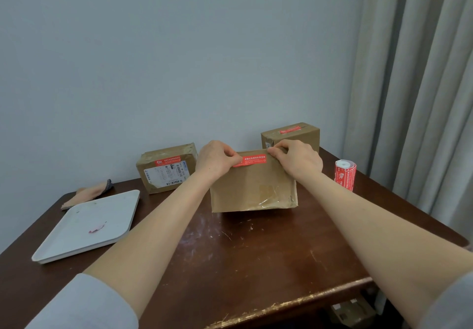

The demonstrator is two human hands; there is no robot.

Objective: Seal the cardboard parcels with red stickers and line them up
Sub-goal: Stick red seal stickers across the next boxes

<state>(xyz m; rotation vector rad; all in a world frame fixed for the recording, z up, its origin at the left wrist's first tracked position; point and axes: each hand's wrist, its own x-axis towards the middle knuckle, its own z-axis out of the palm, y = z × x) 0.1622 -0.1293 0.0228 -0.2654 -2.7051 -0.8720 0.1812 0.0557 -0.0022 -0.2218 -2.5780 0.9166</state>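
Observation:
A flat cardboard parcel [253, 188] stands tilted on the dark wooden table [256, 252], its far edge raised. A red sticker [253, 161] lies along that raised edge. My left hand [217, 159] pinches the sticker's left end against the parcel. My right hand [298, 158] pinches the parcel's upper right corner at the sticker's right end. A second parcel [166, 171] with a red sticker and a white label sits at the back left. A third parcel [290, 135], also with a red sticker on top, stands at the back right.
A roll of red stickers [345, 173] stands upright near the table's right edge. A white tray [87, 226] holding a pink scrap lies at the left, with a folded cloth [87, 194] behind it. A wall is behind, a curtain on the right.

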